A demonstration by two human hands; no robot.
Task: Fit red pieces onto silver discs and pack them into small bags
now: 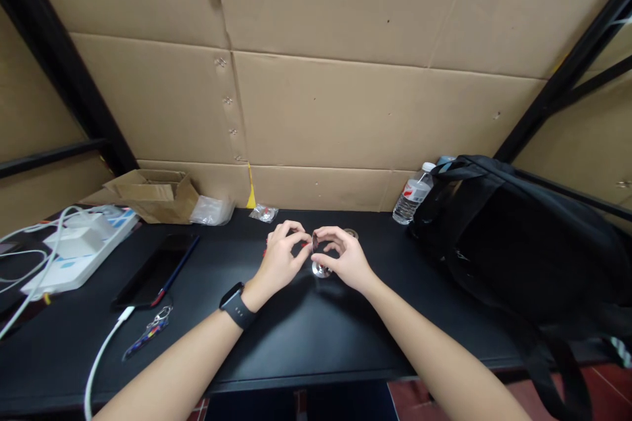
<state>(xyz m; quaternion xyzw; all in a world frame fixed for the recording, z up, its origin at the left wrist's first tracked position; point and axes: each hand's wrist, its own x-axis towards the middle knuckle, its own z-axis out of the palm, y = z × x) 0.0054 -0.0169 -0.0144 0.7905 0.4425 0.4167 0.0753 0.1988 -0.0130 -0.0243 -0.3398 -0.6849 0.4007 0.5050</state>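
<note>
My left hand [284, 253] and my right hand [343, 256] meet over the middle of the black table [306, 335]. Both pinch one small dark part [315, 241] between their fingertips. A bit of red shows between my left fingers. Just under my right hand a small shiny metal piece [320, 270] rests on the table. A black watch [237, 306] is on my left wrist. What the small part is I cannot make out.
A black backpack [523, 237] fills the right side, a water bottle [413, 194] beside it. On the left lie a white power strip [74, 247] with cables, a dark phone [155, 270], keys [148, 332], a cardboard box [155, 194] and small plastic bags [263, 212]. Cardboard walls stand behind.
</note>
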